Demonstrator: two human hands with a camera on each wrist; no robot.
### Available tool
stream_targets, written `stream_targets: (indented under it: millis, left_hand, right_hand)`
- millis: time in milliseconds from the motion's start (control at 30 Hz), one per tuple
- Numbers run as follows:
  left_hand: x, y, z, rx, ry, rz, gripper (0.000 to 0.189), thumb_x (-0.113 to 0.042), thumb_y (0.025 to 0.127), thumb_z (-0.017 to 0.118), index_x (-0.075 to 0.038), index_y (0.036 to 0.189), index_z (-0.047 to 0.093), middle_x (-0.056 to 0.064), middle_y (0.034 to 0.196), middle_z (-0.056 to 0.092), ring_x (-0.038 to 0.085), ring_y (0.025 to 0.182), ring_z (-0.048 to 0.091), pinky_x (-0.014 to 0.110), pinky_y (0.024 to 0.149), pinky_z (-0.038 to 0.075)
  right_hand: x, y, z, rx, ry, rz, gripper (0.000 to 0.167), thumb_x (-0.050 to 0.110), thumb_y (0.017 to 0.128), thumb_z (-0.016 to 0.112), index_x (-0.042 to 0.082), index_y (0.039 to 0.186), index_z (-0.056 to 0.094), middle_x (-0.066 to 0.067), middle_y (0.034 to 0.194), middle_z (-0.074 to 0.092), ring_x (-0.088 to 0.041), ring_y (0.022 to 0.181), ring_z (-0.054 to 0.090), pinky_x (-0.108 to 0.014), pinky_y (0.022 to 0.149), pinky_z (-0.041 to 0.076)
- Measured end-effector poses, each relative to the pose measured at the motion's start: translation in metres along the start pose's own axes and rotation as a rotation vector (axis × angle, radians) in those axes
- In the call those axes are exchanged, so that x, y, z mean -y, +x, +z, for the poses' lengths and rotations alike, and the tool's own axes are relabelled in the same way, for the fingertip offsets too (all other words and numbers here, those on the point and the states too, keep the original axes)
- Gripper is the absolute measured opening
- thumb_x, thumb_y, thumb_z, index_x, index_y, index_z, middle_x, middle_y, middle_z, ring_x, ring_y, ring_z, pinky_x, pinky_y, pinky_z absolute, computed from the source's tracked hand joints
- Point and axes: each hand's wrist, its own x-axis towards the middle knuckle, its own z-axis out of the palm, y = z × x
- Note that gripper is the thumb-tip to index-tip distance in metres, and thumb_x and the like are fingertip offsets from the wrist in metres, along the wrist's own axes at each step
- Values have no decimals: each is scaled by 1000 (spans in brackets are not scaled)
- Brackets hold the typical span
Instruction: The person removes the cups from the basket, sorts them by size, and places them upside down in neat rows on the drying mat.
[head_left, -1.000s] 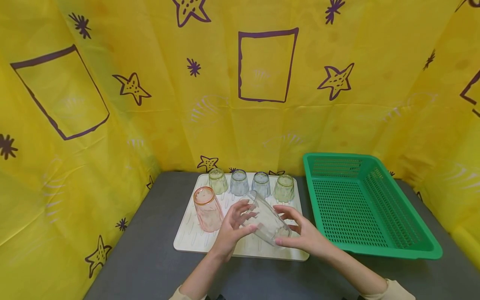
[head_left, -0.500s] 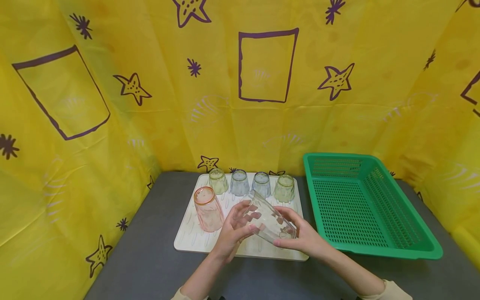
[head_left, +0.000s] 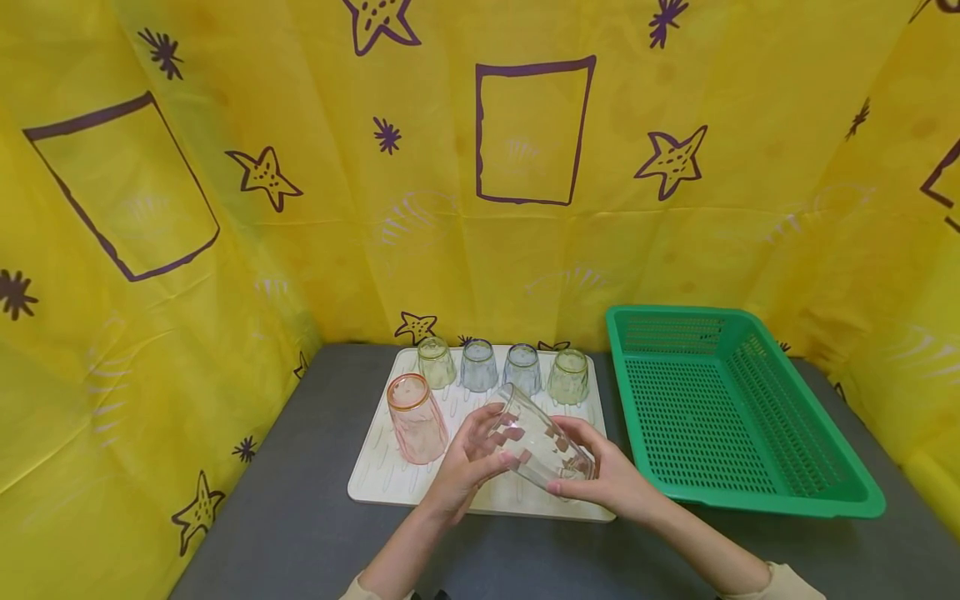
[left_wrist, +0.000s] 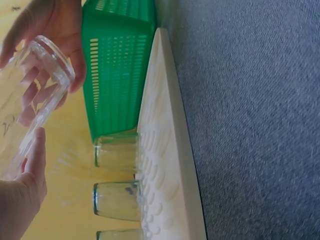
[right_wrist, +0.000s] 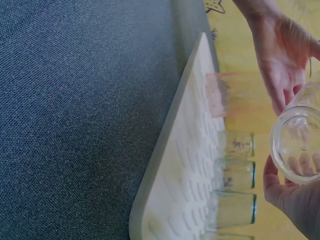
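Both hands hold a tall clear drinking glass [head_left: 534, 440], tilted above the white ridged draining tray [head_left: 372, 482]. My left hand [head_left: 463, 467] grips its upper left part, thumb in front. At the lower right end, my right hand [head_left: 611, 477] grips it, with fingers showing through the glass. One round end of the glass [right_wrist: 295, 145] faces the camera in the right wrist view. To the left of my left hand, a tall pink glass [head_left: 417, 425] with an orange rim stands narrow end up on the tray.
Along the tray's back edge stand short tumblers: a green one [head_left: 437, 367] at left, a blue one [head_left: 478, 367], another blue one [head_left: 522, 367] and a green one [head_left: 567, 379] at right. A green perforated basket [head_left: 750, 500] sits right of the tray. A yellow patterned curtain [head_left: 315, 167] hangs behind.
The clear glass has shifted slightly right and its lower end has risen a little. My right hand's fingers have wrapped further behind it. Over the last half second little moves.
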Motion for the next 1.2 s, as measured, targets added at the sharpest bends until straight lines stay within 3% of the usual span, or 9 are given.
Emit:
stream_targets:
  millis: [267, 467, 667, 767, 967, 1100, 1200]
  left_hand:
    - [-4, 1, -9, 26, 60, -22, 71, -14, 90, 67, -1, 147, 26, 25, 147, 36, 27, 129, 49, 37, 96, 48]
    - [-13, 0, -17, 17, 79, 25, 75, -13, 88, 70, -2, 148, 25, 28, 147, 34, 32, 130, 46, 39, 97, 48]
    - [-25, -2, -24, 101, 174, 69, 79, -13, 86, 73, 3, 148, 26, 27, 147, 35, 31, 129, 44, 39, 98, 48]
    - [-28, -2, -27, 134, 254, 49, 78, -14, 85, 74, 1, 147, 29, 22, 146, 37, 31, 130, 43, 37, 99, 47]
    - [-32, -4, -29, 164, 389, -27, 78, -19, 83, 77, -12, 148, 34, 15, 144, 40, 36, 130, 42, 39, 98, 46]
    - [-32, -4, -30, 177, 428, -45, 82, -18, 81, 79, -22, 149, 35, 11, 142, 42, 37, 128, 43, 41, 95, 48]
    - [-31, -5, -30, 191, 435, -47, 81, -16, 81, 80, -22, 148, 36, 12, 140, 44, 37, 127, 44, 41, 93, 50]
  right_hand:
    - [-2, 0, -1, -26, -25, 3, 66, 13, 82, 79, 12, 139, 45, -20, 138, 49, -35, 114, 50, -30, 83, 52]
    - [-3, -1, -5, -23, -56, 3, 66, 17, 82, 80, 12, 139, 46, -17, 137, 51, -35, 117, 49, -30, 84, 51]
    - [-2, -4, -11, 11, -114, -1, 65, 18, 81, 80, 17, 138, 49, -12, 133, 54, -34, 116, 50, -30, 86, 50]
    - [-2, -6, -12, 45, -124, -25, 63, 18, 81, 80, 17, 137, 50, -13, 130, 55, -31, 112, 53, -29, 85, 50]
    - [-4, -8, -13, 57, -160, -47, 61, 23, 81, 81, 20, 135, 52, -7, 124, 57, -27, 110, 53, -28, 85, 50]
    - [-4, -9, -14, 59, -158, -33, 61, 22, 80, 81, 21, 134, 53, -4, 122, 57, -29, 108, 53, -28, 83, 51]
    - [-4, -10, -14, 67, -150, -21, 61, 23, 80, 81, 23, 134, 53, -2, 124, 57, -27, 107, 54, -28, 83, 52]
